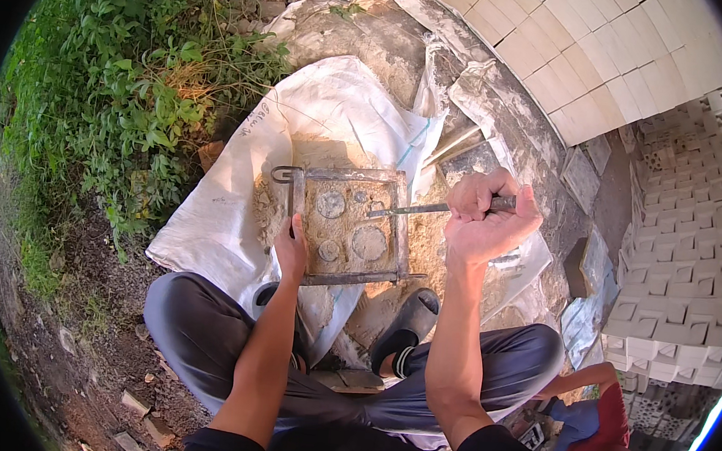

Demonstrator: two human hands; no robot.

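Observation:
A rectangular moulding frame [352, 175], with a looped metal handle at its far left corner, lies in front of me. Packed pale sand [346, 225] fills it. Several grey round pieces sit in the sand, among them a large disc [369, 244] near the right side and another disc [330, 204] towards the far left. My left hand [293, 252] grips the frame's left bar, thumb on top. Closed in a fist, my right hand [490, 219] holds a long thin metal blade [417, 209] by its dark handle. Its tip hovers over or touches the sand; I cannot tell which.
Beneath the frame spreads a white woven sack [218, 206] with loose sand on it. Leafy plants [124, 114] grow on the left. Stacked pale blocks [544, 53] stand far right. A person in a red shirt [608, 427] is at the lower right.

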